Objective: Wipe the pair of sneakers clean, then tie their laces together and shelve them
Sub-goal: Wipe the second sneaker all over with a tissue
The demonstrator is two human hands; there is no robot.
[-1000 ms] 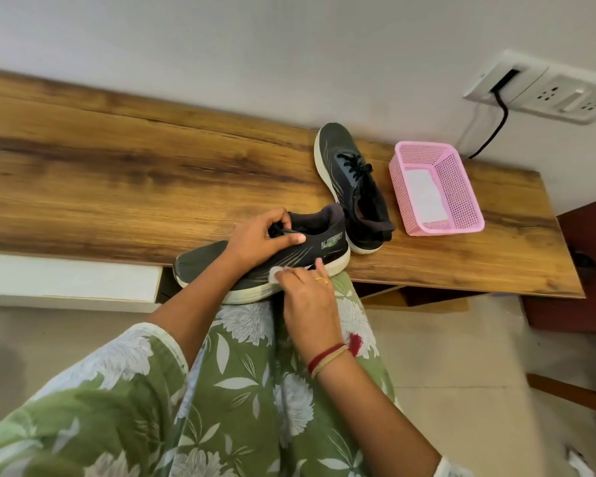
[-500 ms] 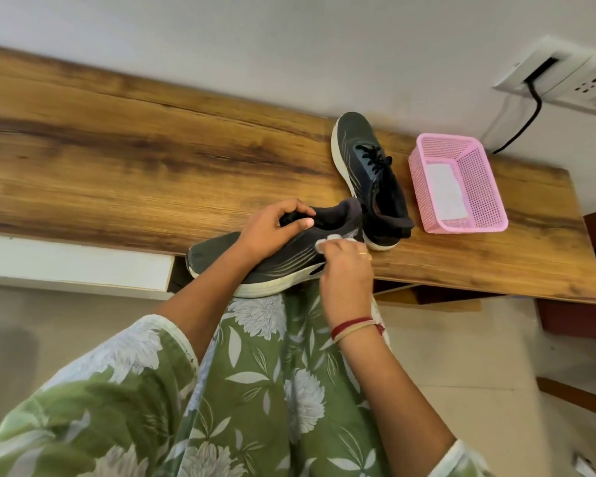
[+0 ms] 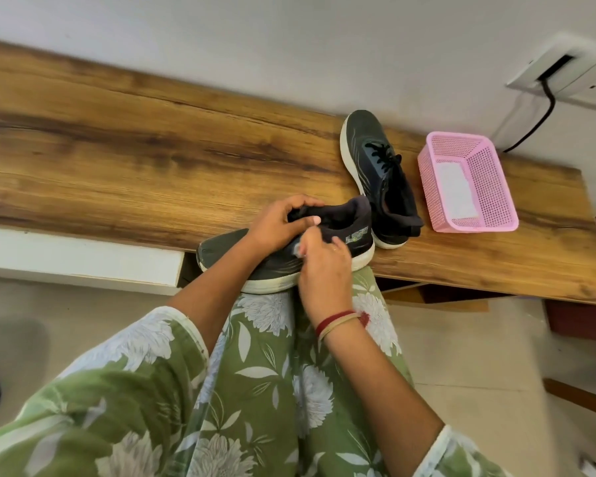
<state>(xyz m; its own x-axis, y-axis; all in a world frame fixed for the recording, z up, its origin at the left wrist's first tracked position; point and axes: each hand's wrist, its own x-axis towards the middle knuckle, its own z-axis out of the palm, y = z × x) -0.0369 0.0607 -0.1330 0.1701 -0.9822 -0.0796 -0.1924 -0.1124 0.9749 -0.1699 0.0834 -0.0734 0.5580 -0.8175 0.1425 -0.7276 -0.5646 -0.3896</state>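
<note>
Altogether two hands (image 3: 276,228) (image 3: 324,270) hold sneaker (image 3: 355,232), wipe (image 3: 296,250); second sneaker (image 3: 375,160); one basket (image 3: 489,187).

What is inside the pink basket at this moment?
A flat white sheet, possibly a wipe, lies on the floor of the pink basket. Whether more are stacked beneath it cannot be seen.

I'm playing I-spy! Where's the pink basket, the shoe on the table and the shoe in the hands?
Basket (image 3: 491,187), head view, on its right mesh wall.
Table shoe (image 3: 360,136), head view, on its toe.
Held shoe (image 3: 356,232), head view, on its heel side.
</note>
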